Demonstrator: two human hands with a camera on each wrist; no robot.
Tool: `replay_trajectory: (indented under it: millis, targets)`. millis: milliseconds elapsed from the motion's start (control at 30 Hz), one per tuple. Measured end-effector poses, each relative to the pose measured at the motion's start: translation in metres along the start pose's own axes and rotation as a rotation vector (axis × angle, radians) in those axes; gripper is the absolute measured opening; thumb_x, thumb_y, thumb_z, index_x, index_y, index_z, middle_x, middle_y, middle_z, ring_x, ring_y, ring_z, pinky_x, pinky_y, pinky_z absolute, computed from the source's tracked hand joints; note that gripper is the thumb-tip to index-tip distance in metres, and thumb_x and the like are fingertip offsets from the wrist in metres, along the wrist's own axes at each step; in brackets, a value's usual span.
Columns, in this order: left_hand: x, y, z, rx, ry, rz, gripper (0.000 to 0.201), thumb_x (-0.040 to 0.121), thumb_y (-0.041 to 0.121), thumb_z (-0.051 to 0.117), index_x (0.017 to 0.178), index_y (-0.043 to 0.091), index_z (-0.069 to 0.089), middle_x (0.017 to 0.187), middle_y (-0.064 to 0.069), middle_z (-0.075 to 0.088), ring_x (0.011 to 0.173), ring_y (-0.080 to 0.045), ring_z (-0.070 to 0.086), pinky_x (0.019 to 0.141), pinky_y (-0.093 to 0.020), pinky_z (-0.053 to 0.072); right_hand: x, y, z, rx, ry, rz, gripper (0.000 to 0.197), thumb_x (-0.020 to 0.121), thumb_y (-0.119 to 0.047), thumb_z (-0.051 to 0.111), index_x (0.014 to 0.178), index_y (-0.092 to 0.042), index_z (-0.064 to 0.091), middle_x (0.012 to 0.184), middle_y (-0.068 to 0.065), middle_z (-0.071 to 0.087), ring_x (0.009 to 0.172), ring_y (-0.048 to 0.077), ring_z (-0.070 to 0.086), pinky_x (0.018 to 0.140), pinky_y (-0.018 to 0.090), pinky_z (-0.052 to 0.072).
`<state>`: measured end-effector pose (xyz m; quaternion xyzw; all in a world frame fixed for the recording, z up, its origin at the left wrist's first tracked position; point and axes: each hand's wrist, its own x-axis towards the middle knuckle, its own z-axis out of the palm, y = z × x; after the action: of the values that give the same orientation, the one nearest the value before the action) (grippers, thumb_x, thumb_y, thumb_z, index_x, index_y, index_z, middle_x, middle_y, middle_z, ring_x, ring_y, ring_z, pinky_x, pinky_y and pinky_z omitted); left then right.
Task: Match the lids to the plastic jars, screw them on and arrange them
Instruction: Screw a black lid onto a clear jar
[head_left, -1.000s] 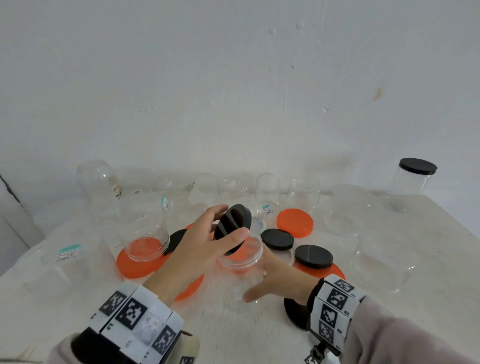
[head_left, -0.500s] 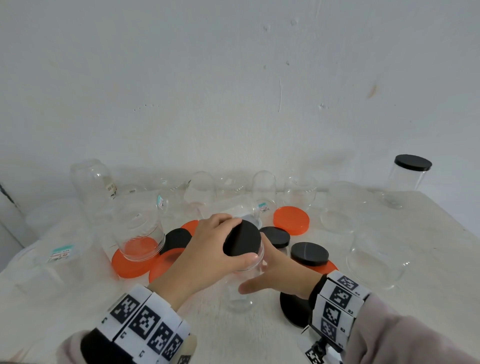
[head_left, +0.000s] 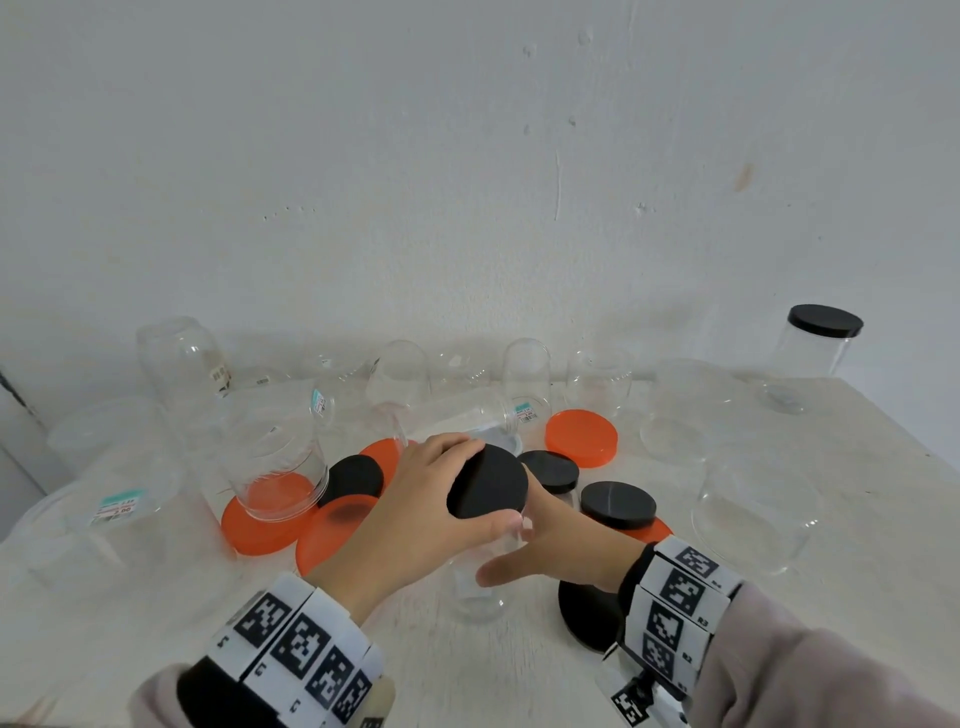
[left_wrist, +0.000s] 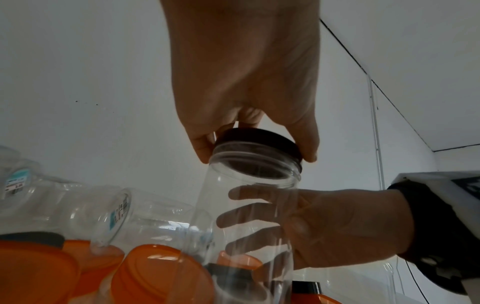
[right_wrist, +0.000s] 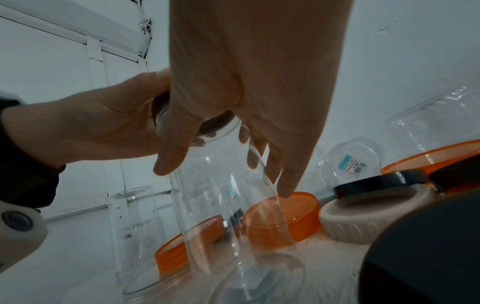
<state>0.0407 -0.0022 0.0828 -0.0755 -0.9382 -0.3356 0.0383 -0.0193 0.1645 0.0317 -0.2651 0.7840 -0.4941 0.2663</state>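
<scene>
A tall clear plastic jar (head_left: 475, 592) stands upright on the white table (head_left: 519, 675), just in front of me. A black lid (head_left: 488, 480) lies flat on its mouth. My left hand (head_left: 426, 499) grips that lid from above, thumb on one side of the rim and fingers on the other; the left wrist view shows the black lid (left_wrist: 259, 135) seated over the jar's (left_wrist: 246, 226) thread. My right hand (head_left: 550, 545) wraps round the jar body from the right, its fingers (left_wrist: 249, 214) showing through the clear wall. The right hand (right_wrist: 228, 174) grips the jar (right_wrist: 228, 216) below the lid.
Several open clear jars crowd the back and left, one lying on its side (head_left: 457, 415). Orange lids (head_left: 582, 436) and black lids (head_left: 618, 504) lie close behind the hands; a large black lid (head_left: 587, 618) sits by my right wrist. A lidded jar (head_left: 823, 338) stands back right.
One second ago my left hand held the black lid tilted above the jar's mouth. It has since come down flat onto the mouth. My right hand stays on the jar.
</scene>
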Motion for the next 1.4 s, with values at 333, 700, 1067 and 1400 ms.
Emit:
replay_trajectory:
  millis: [333,700,1067,1400]
  targets:
    - [-0.011,-0.041,0.018,-0.584,-0.135,-0.139,0.116,0.061,0.036,0.087,0.141,0.054,0.004,0.131,0.037,0.042,0.119,0.017,0.043,0.082,0.002,0.039,-0.021,-0.074,-0.039,-0.300,-0.092,0.006,0.099,0.075,-0.031,0.082,0.147,-0.044,0.017,0.150,-0.017,0.026,0.139,0.007,0.029,0.116,0.035,0.027]
    - [-0.007,-0.046,0.036,-0.633,-0.018,-0.087,0.084,0.066,0.018,0.085,0.127,0.048,0.036,0.119,0.030,0.055,0.114,0.012,0.050,0.082,-0.001,0.042,0.009,-0.124,-0.022,-0.982,-0.240,0.009,0.071,0.079,-0.041,0.072,0.141,-0.034,0.038,0.119,-0.005,0.043,0.108,0.016,0.047,0.082,0.028,0.045]
    - [-0.006,-0.046,0.033,-0.655,-0.030,-0.045,0.089,0.067,0.012,0.085,0.133,0.044,0.034,0.123,0.027,0.055,0.117,0.010,0.049,0.088,-0.003,0.040,0.014,-0.132,-0.022,-1.023,-0.323,-0.048,0.057,0.077,-0.030,0.072,0.129,-0.037,0.050,0.107,-0.009,0.048,0.098,0.012,0.050,0.081,0.030,0.048]
    - [-0.006,-0.046,0.036,-0.653,-0.015,-0.083,0.081,0.064,0.023,0.085,0.128,0.043,0.040,0.122,0.021,0.058,0.115,0.003,0.054,0.091,-0.023,0.046,0.019,-0.123,-0.017,-1.124,-0.152,0.004,0.056,0.073,-0.061,0.066,0.115,-0.026,0.053,0.090,-0.011,0.048,0.085,0.015,0.054,0.067,0.029,0.048]
